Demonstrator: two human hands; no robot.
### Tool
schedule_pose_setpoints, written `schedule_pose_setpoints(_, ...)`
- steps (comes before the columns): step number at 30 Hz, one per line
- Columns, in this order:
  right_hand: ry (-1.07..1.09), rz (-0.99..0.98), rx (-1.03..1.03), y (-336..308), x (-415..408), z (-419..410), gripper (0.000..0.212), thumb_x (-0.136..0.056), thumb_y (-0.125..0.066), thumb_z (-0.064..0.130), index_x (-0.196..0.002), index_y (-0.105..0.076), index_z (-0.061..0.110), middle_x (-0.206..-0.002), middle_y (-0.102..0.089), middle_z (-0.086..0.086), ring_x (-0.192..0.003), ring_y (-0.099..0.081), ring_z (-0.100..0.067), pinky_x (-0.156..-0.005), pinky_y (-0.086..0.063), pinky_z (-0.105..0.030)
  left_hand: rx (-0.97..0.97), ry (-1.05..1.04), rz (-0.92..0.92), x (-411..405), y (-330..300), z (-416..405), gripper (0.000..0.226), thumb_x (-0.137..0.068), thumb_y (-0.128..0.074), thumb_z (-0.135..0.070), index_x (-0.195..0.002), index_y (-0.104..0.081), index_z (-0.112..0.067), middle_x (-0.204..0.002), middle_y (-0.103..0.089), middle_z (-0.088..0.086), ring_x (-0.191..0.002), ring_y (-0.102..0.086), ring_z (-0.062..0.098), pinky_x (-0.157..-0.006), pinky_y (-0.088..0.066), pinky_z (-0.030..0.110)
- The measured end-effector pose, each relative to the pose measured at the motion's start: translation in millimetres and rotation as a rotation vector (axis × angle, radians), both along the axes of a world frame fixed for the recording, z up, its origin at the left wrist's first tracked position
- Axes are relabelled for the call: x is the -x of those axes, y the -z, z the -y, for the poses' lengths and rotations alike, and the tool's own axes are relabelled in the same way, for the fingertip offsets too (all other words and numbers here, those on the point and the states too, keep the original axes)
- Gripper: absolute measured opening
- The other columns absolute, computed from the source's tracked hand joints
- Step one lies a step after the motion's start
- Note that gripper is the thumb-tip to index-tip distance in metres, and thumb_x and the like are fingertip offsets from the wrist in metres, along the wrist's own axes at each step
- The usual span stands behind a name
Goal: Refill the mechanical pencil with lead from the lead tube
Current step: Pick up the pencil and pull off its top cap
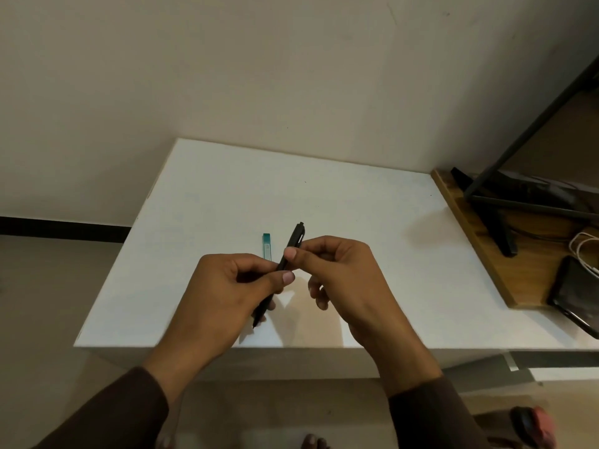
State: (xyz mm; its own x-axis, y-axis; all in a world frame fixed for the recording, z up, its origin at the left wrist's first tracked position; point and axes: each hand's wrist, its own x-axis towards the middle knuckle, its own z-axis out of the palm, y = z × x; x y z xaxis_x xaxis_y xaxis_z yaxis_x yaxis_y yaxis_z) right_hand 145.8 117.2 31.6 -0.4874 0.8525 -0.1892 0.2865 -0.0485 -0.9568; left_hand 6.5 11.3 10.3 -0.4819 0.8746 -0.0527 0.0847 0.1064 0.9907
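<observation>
A black mechanical pencil (294, 239) is held slanted above the white table (356, 222), its cap end up and to the right, its tip down and to the left. My left hand (227, 286) grips the lower barrel. My right hand (340, 270) pinches the upper barrel just below the clip. A small teal lead tube (266, 245) lies flat on the table just behind my left hand, its near end hidden by my fingers.
A wooden desk (479, 241) adjoins the table on the right, carrying a black stand (496, 218), a dark phone (577, 296) and white cables (583, 244). A beige wall runs behind. The floor drops off at the table's left and near edges.
</observation>
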Motion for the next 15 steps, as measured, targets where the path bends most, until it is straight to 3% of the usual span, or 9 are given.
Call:
schedule_pose_setpoints(5,0.095,-0.007,0.011,0.5,-7.3,-14.0,0.011,-0.089,-0.076,0.022,-0.086,-0.079,0.012,-0.075,-0.079,-0.002,-0.039,-0.046,-0.007,-0.041,-0.040,-0.020,0.015,0.006,-0.098,7.3,2.0,0.9,0.031,-0.078,-0.070,-0.055,-0.079,-0.084,-0.028,-0.076,-0.081,-0.010,-0.071,-0.076,0.012,-0.062,-0.062,0.022)
schedule_pose_setpoints(7,0.135,0.117,-0.077,6.9,-9.8,-20.3,0.011,-0.089,-0.075,0.019,-0.082,-0.078,0.012,-0.063,-0.072,-0.001,-0.037,-0.045,-0.001,-0.041,-0.037,-0.014,0.030,-0.053,-0.165,13.1,5.2,0.9,0.026,-0.084,-0.069,-0.050,-0.076,-0.081,-0.028,-0.076,-0.079,-0.015,-0.072,-0.074,0.005,-0.062,-0.055,0.010)
schedule_pose_setpoints(9,0.118,0.275,-0.159,15.6,-7.0,-21.8,0.012,-0.091,-0.073,0.021,-0.084,-0.078,0.013,-0.066,-0.072,0.000,-0.044,-0.055,-0.001,-0.045,-0.041,-0.014,0.055,-0.111,-0.225,19.0,8.0,1.1,0.020,-0.087,-0.070,-0.043,-0.078,-0.079,-0.027,-0.072,-0.078,-0.013,-0.076,-0.071,-0.004,-0.060,-0.049,0.002)
schedule_pose_setpoints(12,0.100,0.413,-0.232,28.9,1.0,-21.7,0.015,-0.093,-0.073,0.023,-0.084,-0.079,0.012,-0.077,-0.076,0.000,-0.065,-0.067,-0.009,-0.058,-0.052,-0.024,0.097,-0.160,-0.282,26.7,12.7,2.1,0.016,-0.091,-0.074,-0.034,-0.083,-0.081,-0.022,-0.078,-0.078,-0.012,-0.078,-0.070,-0.006,-0.067,-0.046,0.007)
schedule_pose_setpoints(15,0.117,0.482,-0.277,34.2,5.3,-22.9,0.021,-0.093,-0.074,0.025,-0.076,-0.073,0.013,-0.072,-0.072,0.003,-0.061,-0.064,-0.010,-0.056,-0.050,-0.023,0.120,-0.192,-0.286,31.4,16.4,2.9,0.014,-0.091,-0.076,-0.030,-0.086,-0.082,-0.018,-0.082,-0.079,-0.010,-0.080,-0.072,0.001,-0.073,-0.046,0.012)
